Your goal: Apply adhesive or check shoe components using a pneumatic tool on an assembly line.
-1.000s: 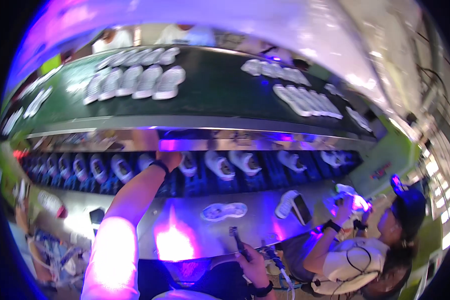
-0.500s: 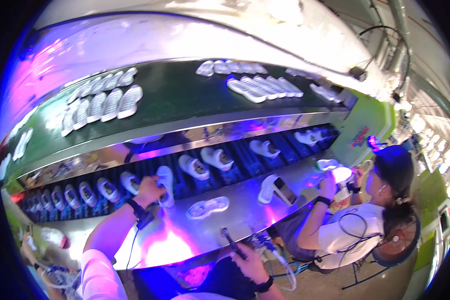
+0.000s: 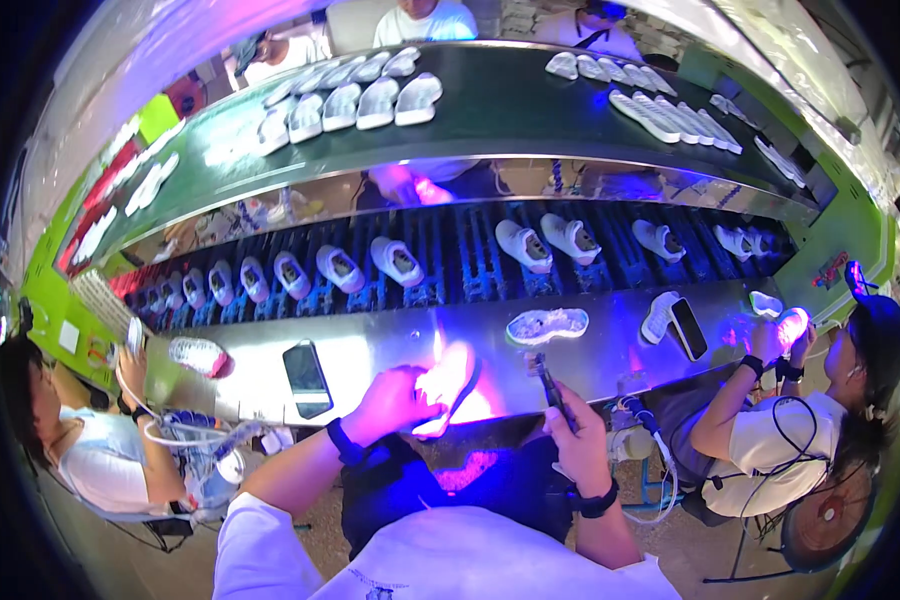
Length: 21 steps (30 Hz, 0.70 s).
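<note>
Head view | my left hand is gripping a white shoe over the tabletop edge | right hand, fingers closed, is holding a dark pen-like tool | inspecting under violet light; next needs steady tool contact.

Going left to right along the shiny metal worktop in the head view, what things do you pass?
White shoe with pink end → black phone → left hand holding a glowing shoe → right hand with a dark tool → white sole → second black phone.
</note>
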{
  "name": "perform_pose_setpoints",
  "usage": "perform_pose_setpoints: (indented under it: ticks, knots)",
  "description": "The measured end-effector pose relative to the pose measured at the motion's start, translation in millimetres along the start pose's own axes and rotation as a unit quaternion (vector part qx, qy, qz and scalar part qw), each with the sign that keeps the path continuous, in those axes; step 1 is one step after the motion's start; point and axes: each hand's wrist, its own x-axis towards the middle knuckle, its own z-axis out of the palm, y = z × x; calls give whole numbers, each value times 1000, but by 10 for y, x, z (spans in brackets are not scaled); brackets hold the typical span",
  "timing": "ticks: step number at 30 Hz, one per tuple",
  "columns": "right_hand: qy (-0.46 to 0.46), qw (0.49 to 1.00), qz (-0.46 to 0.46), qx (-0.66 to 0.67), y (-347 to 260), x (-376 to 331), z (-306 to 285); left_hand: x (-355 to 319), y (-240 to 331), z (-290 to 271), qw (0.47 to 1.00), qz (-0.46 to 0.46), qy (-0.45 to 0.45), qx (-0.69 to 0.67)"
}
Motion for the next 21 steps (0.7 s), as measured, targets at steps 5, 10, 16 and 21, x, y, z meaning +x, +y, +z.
perform_pose_setpoints:
  ticks: [5, 10, 16, 21]
  knots:
    - [-14, 1000, 1, 26, -303, -282, -23, -476, 453, -158, 948, 195, 207, -140]
    - [-95, 986, -42, -128, -525, -331, -24, -593, 443, -170, 893, 369, 247, -76]
    - [-85, 970, -100, -202, -699, -194, 34, -613, 470, -226, 841, 484, 238, 43]
    - [-102, 964, -128, -211, -595, -49, 30, -597, 488, -208, 843, 480, 228, 79]
